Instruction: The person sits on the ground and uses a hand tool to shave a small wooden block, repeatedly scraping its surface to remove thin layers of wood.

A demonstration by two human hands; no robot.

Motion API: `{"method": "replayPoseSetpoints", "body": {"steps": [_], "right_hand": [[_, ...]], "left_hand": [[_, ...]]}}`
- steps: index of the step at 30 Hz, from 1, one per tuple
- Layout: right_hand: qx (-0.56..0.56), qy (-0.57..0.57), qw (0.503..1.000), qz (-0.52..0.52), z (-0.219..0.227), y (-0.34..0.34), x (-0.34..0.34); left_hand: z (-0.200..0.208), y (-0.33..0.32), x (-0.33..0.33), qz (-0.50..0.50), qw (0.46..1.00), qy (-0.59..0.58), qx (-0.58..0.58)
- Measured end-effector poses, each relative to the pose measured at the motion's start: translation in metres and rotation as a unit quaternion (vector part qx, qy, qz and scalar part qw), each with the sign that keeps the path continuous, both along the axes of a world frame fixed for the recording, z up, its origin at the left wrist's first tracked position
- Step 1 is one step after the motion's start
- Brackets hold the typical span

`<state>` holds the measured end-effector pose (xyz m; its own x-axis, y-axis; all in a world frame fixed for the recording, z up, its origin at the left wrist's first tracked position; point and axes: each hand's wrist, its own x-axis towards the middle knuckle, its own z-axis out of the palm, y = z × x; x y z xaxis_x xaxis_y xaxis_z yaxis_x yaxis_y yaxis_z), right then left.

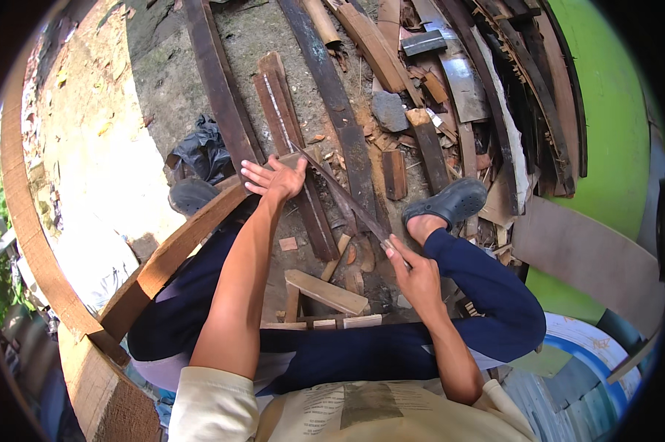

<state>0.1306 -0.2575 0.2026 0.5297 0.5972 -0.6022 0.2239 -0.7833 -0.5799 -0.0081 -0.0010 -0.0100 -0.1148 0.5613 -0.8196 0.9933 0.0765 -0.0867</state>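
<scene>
My left hand (277, 177) is open, palm up with its fingers spread, at the far end of a squared brown wooden beam (192, 236). That beam slants across above my left leg. My right hand (417, 276) is closed around the near end of a long, thin, dark blade-like piece (351, 206); whether it is metal or wood I cannot tell. Its far tip reaches the beam's end beside my left hand. Beneath lies a dark reddish plank (281, 110) with a pale line along it.
Dark planks (332, 96) and a heap of scrap boards (524, 81) lie ahead and right. A grey stone (390, 110), a black plastic bag (202, 151) and small offcuts (326, 291) are on the ground. Another long beam (41, 258) runs along the left. A green panel (605, 96) stands at right.
</scene>
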Motion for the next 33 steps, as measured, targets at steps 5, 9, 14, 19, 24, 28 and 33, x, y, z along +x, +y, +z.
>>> {"method": "replayPoseSetpoints", "body": {"steps": [5,9,14,19,24,28,33], "right_hand": [[-0.003,-0.033,0.999,0.029,-0.057,0.086,0.0],[0.021,-0.034,0.999,0.032,-0.055,0.084,-0.012],[0.011,-0.057,0.998,0.026,-0.022,0.015,-0.011],[-0.027,-0.013,0.999,0.041,-0.051,0.09,-0.001],[-0.02,-0.033,0.999,0.03,-0.028,0.048,-0.008],[0.054,-0.075,0.996,0.015,-0.014,0.003,-0.009],[-0.03,-0.005,0.999,0.034,-0.058,0.086,0.005]], "left_hand": [[0.001,0.009,0.011,0.009,1.0,-0.027,0.009],[-0.005,0.006,0.006,0.007,1.0,-0.014,0.025],[-0.007,0.004,0.001,0.01,0.999,-0.03,0.029],[-0.004,0.003,0.005,0.006,0.998,-0.028,0.056],[0.004,-0.01,-0.006,-0.008,0.983,-0.077,0.169],[0.006,-0.01,-0.011,0.007,0.981,-0.078,0.176],[0.003,0.011,-0.012,-0.009,0.998,-0.043,0.048]]}}
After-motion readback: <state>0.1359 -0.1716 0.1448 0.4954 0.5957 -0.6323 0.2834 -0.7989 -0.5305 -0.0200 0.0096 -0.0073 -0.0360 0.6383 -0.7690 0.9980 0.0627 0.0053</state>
